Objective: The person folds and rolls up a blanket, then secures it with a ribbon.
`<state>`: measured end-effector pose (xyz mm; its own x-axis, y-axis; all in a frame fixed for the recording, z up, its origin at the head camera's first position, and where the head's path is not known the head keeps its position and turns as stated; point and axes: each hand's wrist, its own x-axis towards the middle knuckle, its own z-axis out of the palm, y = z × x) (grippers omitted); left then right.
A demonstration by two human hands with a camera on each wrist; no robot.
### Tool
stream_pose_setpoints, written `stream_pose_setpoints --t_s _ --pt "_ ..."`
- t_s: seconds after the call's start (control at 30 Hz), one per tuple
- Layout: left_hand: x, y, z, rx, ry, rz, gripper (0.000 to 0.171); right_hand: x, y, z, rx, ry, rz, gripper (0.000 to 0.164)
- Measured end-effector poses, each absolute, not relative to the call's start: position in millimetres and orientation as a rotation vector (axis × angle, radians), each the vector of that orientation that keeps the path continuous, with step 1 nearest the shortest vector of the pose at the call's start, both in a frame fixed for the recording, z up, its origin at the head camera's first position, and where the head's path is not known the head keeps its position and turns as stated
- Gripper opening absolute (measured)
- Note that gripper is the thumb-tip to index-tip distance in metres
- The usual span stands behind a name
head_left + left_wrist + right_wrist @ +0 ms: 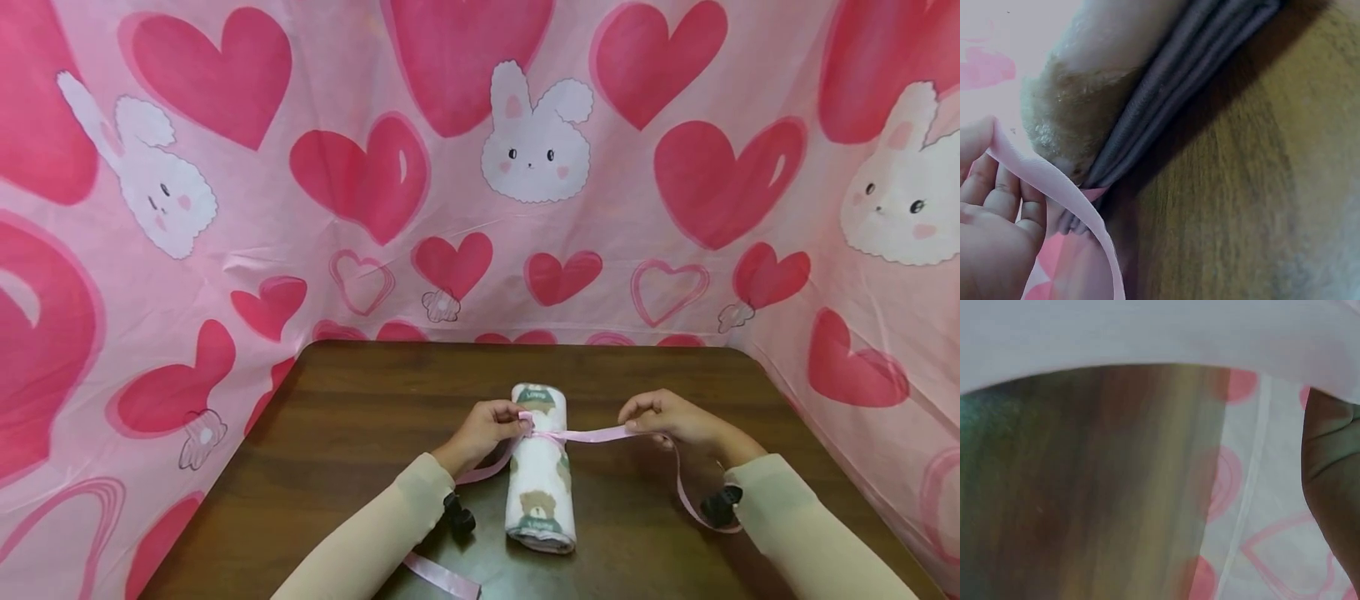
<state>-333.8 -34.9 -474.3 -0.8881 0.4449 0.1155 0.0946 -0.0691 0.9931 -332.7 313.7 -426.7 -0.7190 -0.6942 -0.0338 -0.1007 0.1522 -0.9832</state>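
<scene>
A rolled white towel (542, 479) with a bear print lies lengthwise on the table. Around its upper middle runs a pink ribbon (596, 436). My left hand (489, 429) pinches one part of the ribbon at the roll's left edge. To the right of the roll, my right hand (671, 419) grips the other length, drawn out nearly straight between hand and roll. In the left wrist view, the ribbon (1066, 187) passes over the fingers and hangs down in a curve beside the towel's folded edge (1147, 106). Ribbon (1147, 331) fills the top of the right wrist view.
A loose ribbon tail (442, 577) lies near the table's front edge, by the left forearm; another hangs below the right hand. The dark wooden table (390, 392) meets a pink cloth backdrop (465, 208) printed with hearts and rabbits. Black straps (459, 517) are on both wrists.
</scene>
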Motion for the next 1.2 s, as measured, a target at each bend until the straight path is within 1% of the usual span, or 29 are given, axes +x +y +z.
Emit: stream_pose_setpoints --t_s 0.17,0.33,0.37,0.6,0.73,0.8,1.03,1.2 --pt "-331 -34 -471 0.553 1.941 2.05 0.018 -334 326 -413 -0.812 1.774 -1.64 0.025" --pt "-332 -33 -477 0.486 1.96 2.067 0.018 -336 337 -399 -0.921 1.492 -1.7 0.017" --pt "-332 -33 -477 0.485 1.961 2.071 0.018 -338 339 -396 -0.954 1.425 -1.712 0.02" --pt "-332 -34 -476 0.505 1.949 2.103 0.018 -347 352 -377 -1.138 1.047 -1.814 0.051" --pt "-333 -34 -478 0.489 1.941 2.107 0.019 -349 358 -369 -1.21 0.928 -1.918 0.058" --pt "-333 -33 -479 0.491 1.935 2.109 0.019 -349 360 -365 -1.24 0.884 -1.964 0.057" --pt "-332 -32 -478 0.475 1.946 2.102 0.019 -352 360 -346 -1.321 0.827 -2.001 0.034" --pt "-331 -33 -476 0.458 1.961 2.094 0.019 -354 354 -326 -1.392 0.913 -2.006 0.032"
